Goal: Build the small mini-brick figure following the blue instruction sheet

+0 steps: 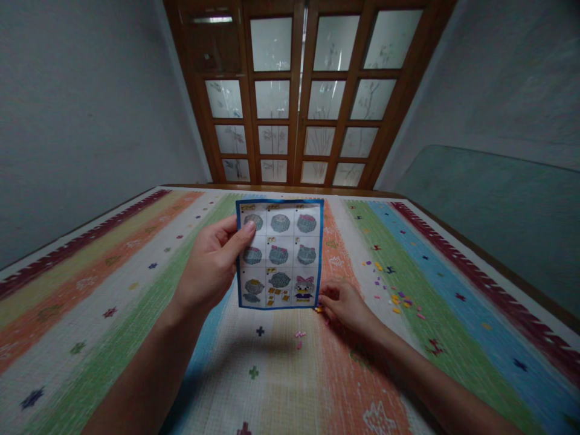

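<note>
My left hand grips the left edge of an instruction sheet, thumb on its front. The sheet is held upright above the table; it has a blue border and a grid of pictures of a round grey figure being built, with a pink-bowed character at lower right. My right hand is low by the sheet's lower right corner, fingers curled together in a pinch; what lies between them is hidden. Small yellow building pieces show just under its fingertips. A few pink pieces lie on the cloth in front of the sheet.
To the right, several loose yellow, purple and pink pieces are scattered on the striped tablecloth. Beyond the table's far edge stand wooden doors with glass panes. Walls rise at both sides, and a pale greenish panel leans at right.
</note>
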{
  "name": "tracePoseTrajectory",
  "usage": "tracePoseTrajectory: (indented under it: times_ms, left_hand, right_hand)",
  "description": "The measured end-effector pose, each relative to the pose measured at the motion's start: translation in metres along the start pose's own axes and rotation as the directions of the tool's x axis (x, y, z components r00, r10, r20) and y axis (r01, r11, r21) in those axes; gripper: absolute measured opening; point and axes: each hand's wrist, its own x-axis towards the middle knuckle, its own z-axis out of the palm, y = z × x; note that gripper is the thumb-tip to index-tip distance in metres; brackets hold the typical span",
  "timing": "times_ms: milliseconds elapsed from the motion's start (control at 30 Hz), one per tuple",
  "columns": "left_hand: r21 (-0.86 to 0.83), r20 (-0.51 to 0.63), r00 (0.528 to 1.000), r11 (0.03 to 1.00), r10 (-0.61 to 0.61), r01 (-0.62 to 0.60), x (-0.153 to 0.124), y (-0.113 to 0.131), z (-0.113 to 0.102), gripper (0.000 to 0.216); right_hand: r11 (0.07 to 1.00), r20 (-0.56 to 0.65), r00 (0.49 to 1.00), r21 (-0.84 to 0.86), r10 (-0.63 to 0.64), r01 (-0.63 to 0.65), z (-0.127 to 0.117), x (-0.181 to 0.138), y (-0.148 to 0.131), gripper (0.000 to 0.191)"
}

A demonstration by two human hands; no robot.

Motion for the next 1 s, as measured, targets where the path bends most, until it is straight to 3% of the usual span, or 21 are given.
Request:
tracePoseTrajectory:
  times_ms: [133, 300, 733, 900, 1000]
  left_hand:
    - [0.024, -0.018, 1.000, 1.000, -0.010, 0.010, -0.001, 0.002, 0.001, 0.019]
    - [0.028, -0.025, 1.000, 1.000, -0.013, 0.014, -0.001, 0.003, 0.002, 0.021]
    - [0.008, -0.020, 1.000, 1.000, -0.001, 0.001, 0.000, 0.001, 0.002, 0.021]
    - [0.012, -0.018, 1.000, 1.000, -0.007, 0.007, -0.001, 0.002, 0.002, 0.019]
    - [0.023, -0.024, 1.000, 1.000, -0.007, 0.007, -0.001, 0.002, 0.002, 0.020]
  right_hand:
    - [0.999, 0.039, 0.998, -0.007, 0.041, -0.041, -0.001, 0.002, -0.001, 0.016]
    - [0.999, 0.044, 0.999, -0.038, 0.004, -0.002, -0.004, 0.005, -0.001, 0.014]
    - [0.932, 0.091, 0.990, -0.338, -0.108, 0.133, -0.010, 0.001, -0.020, 0.019]
    - [0.954, 0.077, 0.996, -0.292, -0.046, 0.066, -0.008, 0.007, -0.013, 0.015]
    - [0.991, 0.111, 0.993, -0.129, 0.041, -0.027, -0.009, 0.014, -0.006, 0.009]
